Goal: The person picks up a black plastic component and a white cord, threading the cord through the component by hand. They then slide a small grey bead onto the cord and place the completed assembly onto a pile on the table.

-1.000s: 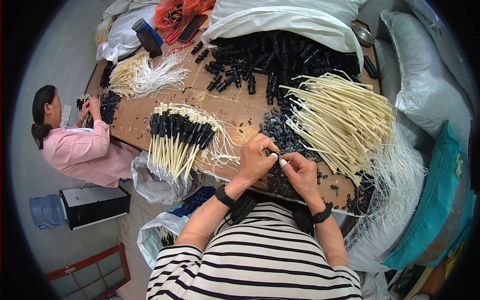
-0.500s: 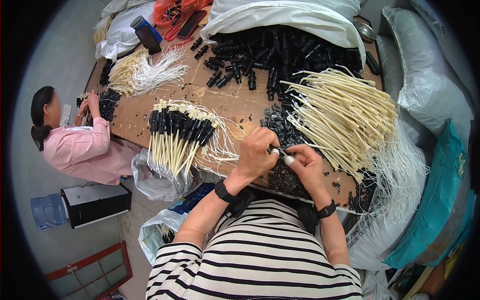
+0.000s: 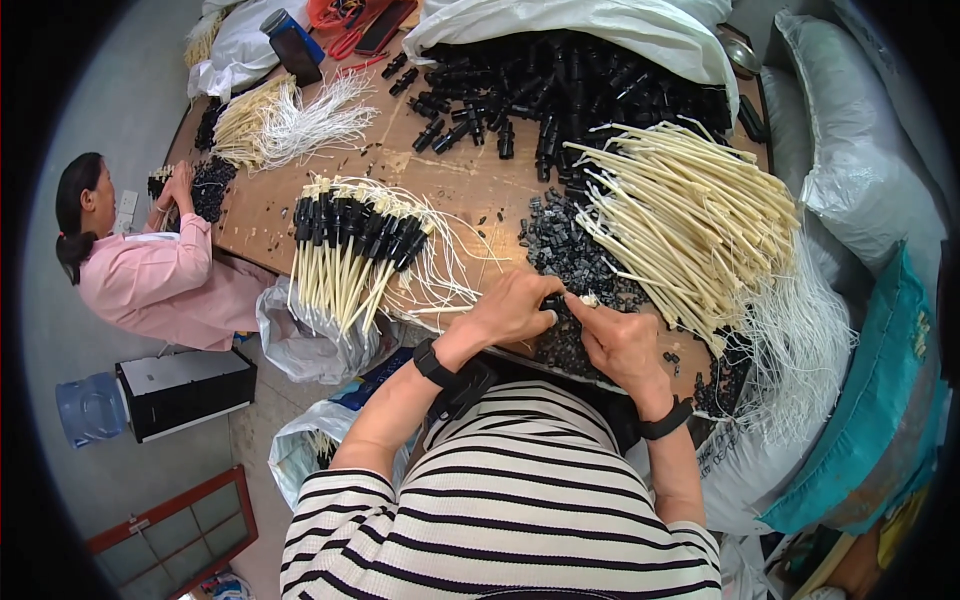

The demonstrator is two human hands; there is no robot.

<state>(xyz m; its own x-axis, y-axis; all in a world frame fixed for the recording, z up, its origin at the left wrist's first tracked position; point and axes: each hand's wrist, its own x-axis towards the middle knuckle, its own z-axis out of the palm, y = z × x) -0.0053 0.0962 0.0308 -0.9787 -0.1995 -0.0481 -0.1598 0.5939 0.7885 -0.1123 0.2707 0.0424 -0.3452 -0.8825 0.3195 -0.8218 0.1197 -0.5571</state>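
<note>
My left hand (image 3: 512, 308) is closed around a small black plastic fitting (image 3: 553, 302) at the table's front edge. Against it, my right hand (image 3: 620, 345) presses with its index finger stretched out and the other fingers curled. Just past that finger shows a small pale end (image 3: 590, 299); what it belongs to is hidden. Beneath both hands lies a heap of small black plastic pieces (image 3: 570, 245). To the right rests a large bundle of cream tubes with white cords (image 3: 690, 225). On the left lie cream tubes fitted with black sleeves (image 3: 355, 235).
Black connectors (image 3: 575, 85) spill from a white sack at the back of the table (image 3: 270, 225). Another tube bundle (image 3: 250, 130) lies far left, near a co-worker in pink (image 3: 150, 270). Stuffed sacks (image 3: 860, 150) crowd the right side. A blue cup (image 3: 290, 45) stands at the back.
My right hand has turned, its index finger now stretched over toward my left hand. Both hands have dropped slightly toward me. The pale end has come into sight.
</note>
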